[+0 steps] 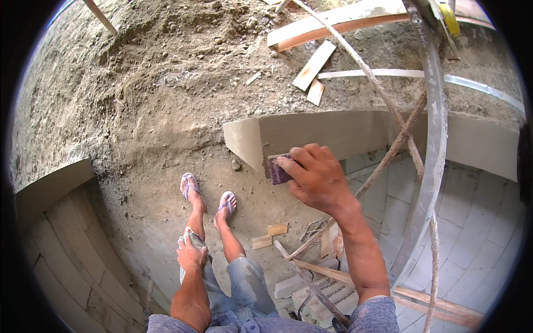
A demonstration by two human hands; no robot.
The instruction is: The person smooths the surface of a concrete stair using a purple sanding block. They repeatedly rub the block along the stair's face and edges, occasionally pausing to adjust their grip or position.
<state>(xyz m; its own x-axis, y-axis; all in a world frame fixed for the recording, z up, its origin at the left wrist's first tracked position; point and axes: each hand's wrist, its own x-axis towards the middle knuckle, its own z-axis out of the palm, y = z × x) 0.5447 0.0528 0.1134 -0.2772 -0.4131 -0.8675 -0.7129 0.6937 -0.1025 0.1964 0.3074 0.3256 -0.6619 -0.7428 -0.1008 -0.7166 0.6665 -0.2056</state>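
My right hand [321,176] grips a small, dark purple sponge [280,171], with the fingers bent over its top. The sponge touches the corner of a smooth grey plastered beam [327,133], where its long face meets the pale slanted end face [244,139]. Part of the sponge is hidden under the fingers. My left hand [192,255] rests on my knee over the torn jeans [195,237], its fingers spread along the cloth, with nothing seen in it.
Wooden poles [394,139] and a long grey bar [436,122] cross on the right. Light block walls [466,222] stand below the beam. Grey blocks [327,294] and wood scraps [277,228] lie near my feet. Rough earth [155,72] rises ahead; another plastered beam [55,180] is at left.
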